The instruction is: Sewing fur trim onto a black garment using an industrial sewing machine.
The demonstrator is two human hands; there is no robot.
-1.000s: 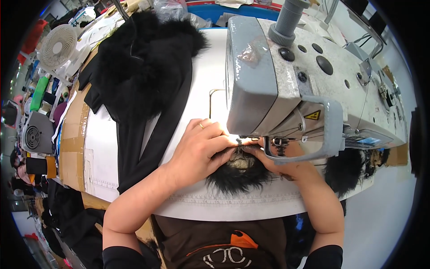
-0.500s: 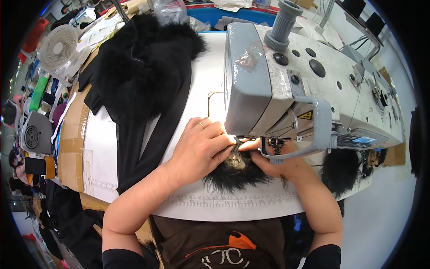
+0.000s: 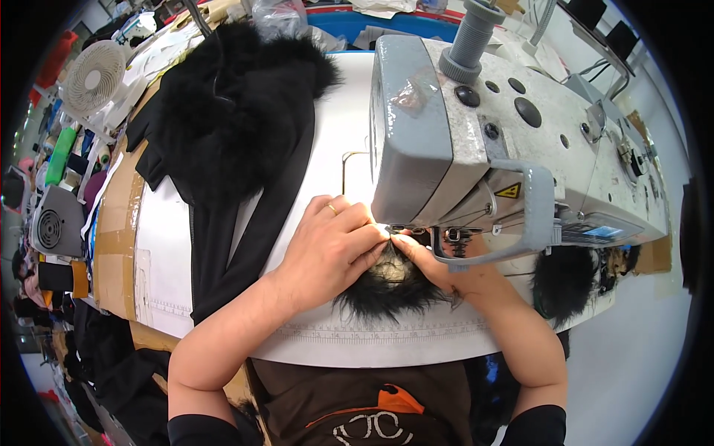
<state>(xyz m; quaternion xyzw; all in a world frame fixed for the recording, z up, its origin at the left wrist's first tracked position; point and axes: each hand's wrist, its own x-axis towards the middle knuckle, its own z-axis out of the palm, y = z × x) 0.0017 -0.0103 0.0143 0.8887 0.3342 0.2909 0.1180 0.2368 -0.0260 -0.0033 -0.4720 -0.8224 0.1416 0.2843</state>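
At the machine [image 3: 415, 134], fingers [image 3: 367, 238] tight on fur [image 3: 388, 300]

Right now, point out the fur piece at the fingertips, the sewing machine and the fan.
Fur piece [image 3: 388, 294]: head view, on the black hair along its near side.
Sewing machine [image 3: 543, 141]: head view, on its white casing.
Fan [image 3: 92, 79]: head view, on the hub of its grille.
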